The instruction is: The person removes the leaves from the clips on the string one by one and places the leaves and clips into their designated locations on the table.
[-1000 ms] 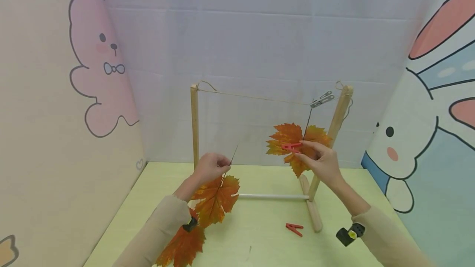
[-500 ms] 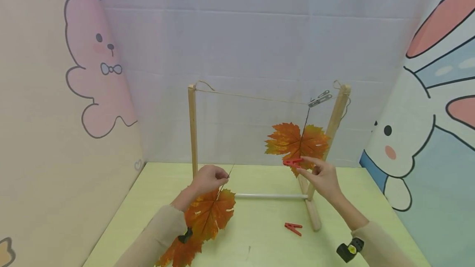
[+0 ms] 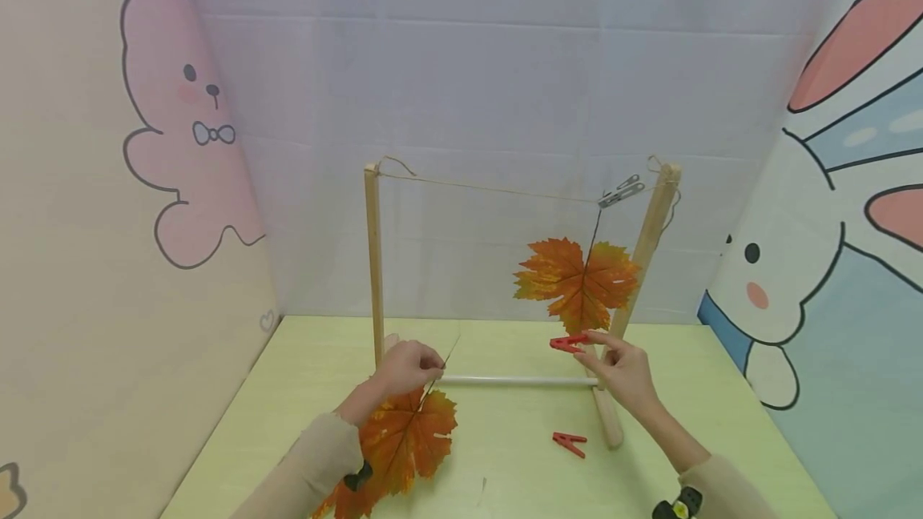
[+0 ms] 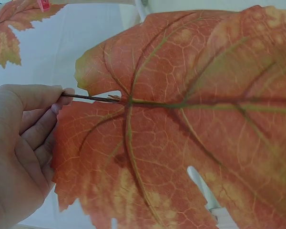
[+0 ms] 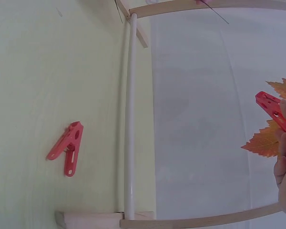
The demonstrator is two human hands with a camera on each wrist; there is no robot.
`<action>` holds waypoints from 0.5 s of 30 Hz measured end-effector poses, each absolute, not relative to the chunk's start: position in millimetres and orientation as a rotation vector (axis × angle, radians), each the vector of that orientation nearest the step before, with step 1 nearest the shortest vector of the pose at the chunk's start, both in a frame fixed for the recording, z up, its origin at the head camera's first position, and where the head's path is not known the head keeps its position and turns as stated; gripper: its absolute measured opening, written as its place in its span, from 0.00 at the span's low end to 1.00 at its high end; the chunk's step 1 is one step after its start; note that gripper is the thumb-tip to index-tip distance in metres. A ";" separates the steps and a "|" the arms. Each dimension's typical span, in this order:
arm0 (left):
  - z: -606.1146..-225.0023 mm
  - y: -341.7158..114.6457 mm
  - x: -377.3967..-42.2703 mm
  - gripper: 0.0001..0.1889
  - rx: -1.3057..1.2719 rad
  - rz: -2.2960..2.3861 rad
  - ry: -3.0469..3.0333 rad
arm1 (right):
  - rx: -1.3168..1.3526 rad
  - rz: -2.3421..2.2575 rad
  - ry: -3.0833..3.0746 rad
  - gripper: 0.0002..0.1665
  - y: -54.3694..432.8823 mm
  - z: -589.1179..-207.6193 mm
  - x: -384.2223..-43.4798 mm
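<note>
My left hand (image 3: 406,367) pinches the thin dark stem of an orange artificial maple leaf (image 3: 413,440), which hangs below the fingers. The left wrist view shows thumb and forefinger on the stem (image 4: 93,97), its veined blade filling much of that view. Over to the right, my right hand (image 3: 626,375) pinches a red clothespin (image 3: 566,343) between thumb and forefinger, just below a second maple leaf (image 3: 573,283). That leaf dangles by its stem from a string (image 3: 490,189), gripped there by a grey clothespin (image 3: 622,192).
A wooden frame with two posts (image 3: 374,263) carries the string; a white rod (image 3: 519,380) joins its base. Another red clothespin (image 3: 570,444) lies on the pale yellow table (image 3: 505,471) near the right foot. More orange leaf (image 3: 353,500) shows beside the left sleeve.
Both hands have moved down, the left one with its leaf and the right one with the red clothespin. The hanging leaf is now less covered by the right hand.
</note>
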State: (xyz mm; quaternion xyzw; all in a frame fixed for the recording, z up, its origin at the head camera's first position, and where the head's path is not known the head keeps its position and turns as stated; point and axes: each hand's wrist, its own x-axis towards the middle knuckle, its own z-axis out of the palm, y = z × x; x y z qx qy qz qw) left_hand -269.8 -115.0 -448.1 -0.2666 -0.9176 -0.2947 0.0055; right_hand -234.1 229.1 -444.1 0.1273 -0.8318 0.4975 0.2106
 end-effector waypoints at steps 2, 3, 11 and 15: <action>-451.3 -115.2 -268.6 0.03 -0.851 -0.948 -2.883 | 0.349 1.395 -2.315 0.17 225.1 -440.4 -227.3; -452.6 -115.6 -267.9 0.03 -0.865 -0.980 -2.884 | 0.343 1.401 -2.322 0.16 223.3 -438.9 -224.2; -467.7 -120.0 -263.6 0.04 -0.831 -1.040 -2.935 | 0.248 1.411 -2.388 0.18 226.3 -466.6 -222.0; -477.1 -124.8 -262.8 0.04 -0.851 -1.072 -2.944 | 0.226 1.438 -2.391 0.17 233.8 -497.7 -228.8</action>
